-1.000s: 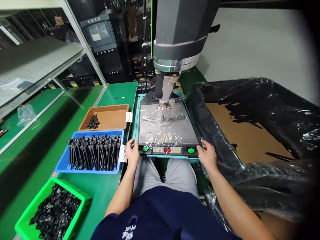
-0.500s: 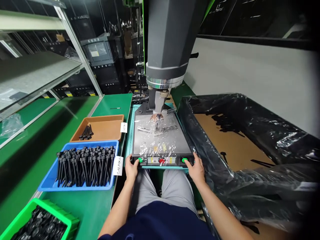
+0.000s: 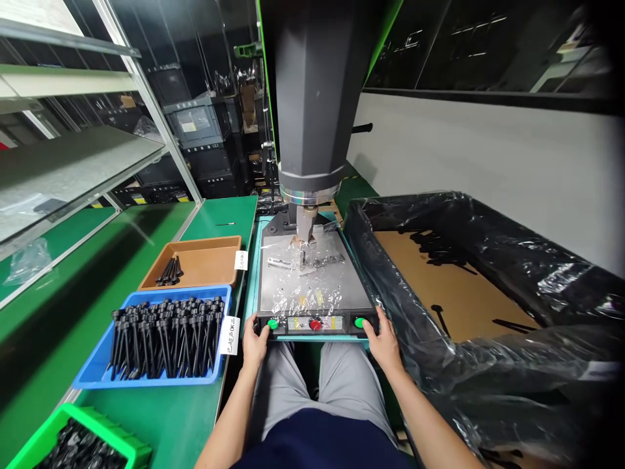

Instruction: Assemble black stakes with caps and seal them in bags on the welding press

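Green worktop [image 3: 190, 417] ran along the left, bearing a blue plastic tray [image 3: 146, 383] of long-stemmed black parts [image 3: 168, 339]. Straight ahead stood a tall dark-grey press [image 3: 312, 117], its black front panel [image 3: 348, 326] directly above the person's lap. Both forearms reached forward, converging towards it. Left and right hands [image 3: 254, 345] [image 3: 384, 342] were unclenched and lifted nothing, fingers bent around the panel's outer corners, each thumb at a round green button [image 3: 272, 324] [image 3: 359, 322].
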{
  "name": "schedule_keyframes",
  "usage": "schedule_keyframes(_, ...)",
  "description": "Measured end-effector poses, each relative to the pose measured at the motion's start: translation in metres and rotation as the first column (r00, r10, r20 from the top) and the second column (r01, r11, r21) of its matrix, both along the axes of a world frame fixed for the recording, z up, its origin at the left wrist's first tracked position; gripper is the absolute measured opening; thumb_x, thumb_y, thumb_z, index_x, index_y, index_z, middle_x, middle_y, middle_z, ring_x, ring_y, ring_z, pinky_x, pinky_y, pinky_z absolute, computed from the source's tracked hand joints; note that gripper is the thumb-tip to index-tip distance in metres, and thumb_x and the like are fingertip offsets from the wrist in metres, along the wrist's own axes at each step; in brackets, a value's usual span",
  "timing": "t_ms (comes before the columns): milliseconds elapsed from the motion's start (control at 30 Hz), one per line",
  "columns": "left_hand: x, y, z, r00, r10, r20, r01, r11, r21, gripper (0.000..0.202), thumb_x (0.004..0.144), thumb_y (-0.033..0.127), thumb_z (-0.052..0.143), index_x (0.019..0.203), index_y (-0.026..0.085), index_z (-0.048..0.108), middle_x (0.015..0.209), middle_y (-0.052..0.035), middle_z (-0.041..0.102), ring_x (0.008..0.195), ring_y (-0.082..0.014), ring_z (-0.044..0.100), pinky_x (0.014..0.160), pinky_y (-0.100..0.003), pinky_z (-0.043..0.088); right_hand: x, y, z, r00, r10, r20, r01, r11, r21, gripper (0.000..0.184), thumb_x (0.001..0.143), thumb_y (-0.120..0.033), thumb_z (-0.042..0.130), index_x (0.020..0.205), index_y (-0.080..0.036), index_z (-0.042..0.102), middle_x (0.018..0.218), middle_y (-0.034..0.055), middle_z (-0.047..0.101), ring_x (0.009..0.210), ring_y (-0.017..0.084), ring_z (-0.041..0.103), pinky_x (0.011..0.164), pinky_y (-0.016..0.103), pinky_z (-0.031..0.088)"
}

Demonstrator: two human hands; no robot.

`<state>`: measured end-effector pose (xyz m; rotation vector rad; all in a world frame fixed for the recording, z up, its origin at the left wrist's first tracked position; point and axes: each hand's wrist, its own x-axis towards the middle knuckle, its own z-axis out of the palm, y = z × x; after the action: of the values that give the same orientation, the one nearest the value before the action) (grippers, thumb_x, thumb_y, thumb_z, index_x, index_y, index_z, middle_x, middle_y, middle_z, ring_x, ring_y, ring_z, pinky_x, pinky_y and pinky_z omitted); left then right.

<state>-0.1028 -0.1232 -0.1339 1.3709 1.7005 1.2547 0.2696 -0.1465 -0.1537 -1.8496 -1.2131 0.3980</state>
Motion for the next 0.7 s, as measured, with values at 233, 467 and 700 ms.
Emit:
schedule_keyframes(233, -0.002, 0.003, -0.007, 0.997, -0.006, 0.078, 0.006, 1.0, 0.006, 0.05, 0.08, 0.028, 0.065, 0.128, 0.018, 0.055, 0.133, -0.0139, 0.058, 0.121, -0.0252, 0.058, 0.107, -0.042, 0.044, 0.007, 0.004, -0.005, 0.997, 0.011, -0.082, -0.01, 1.0, 0.01, 0.075, 0.083, -0.065, 0.047, 0.141, -0.016, 0.047, 0.139, 0.0187, 0.053, 0.124, 0.033, 0.053, 0.104, 0.05, 0.043)
schedule_keyframes(467, 0.003, 0.0, 0.007, 0.997, 0.058, 0.054, -0.055, 0.997, -0.054, 0.045, 0.08, 0.023, 0.063, 0.124, 0.016, 0.059, 0.127, -0.0144, 0.061, 0.117, -0.0259, 0.059, 0.102, -0.041, 0.046, 0.009, 0.031, 0.043, 1.0, -0.028, -0.001, 0.027, 0.985, 0.169, 0.061, 0.083, -0.062, 0.053, 0.119, -0.015, 0.063, 0.119, 0.0194, 0.065, 0.113, 0.032, 0.061, 0.104, 0.05, 0.044)
schedule_keyframes(700, 0.026, -0.02, 0.019, 0.994, 0.111, 0.004, -0.111, 0.992, 0.055, 0.046, 0.079, 0.027, 0.066, 0.124, 0.018, 0.059, 0.122, -0.0139, 0.06, 0.105, -0.0247, 0.062, 0.094, -0.04, 0.05, -0.026, 0.079, 0.066, 0.888, 0.185, -0.421, -0.137, 0.98, 0.142, 0.079, 0.072, -0.06, 0.07, 0.135, -0.015, 0.051, 0.13, 0.021, 0.061, 0.118, 0.032, 0.061, 0.101, 0.049, 0.048)
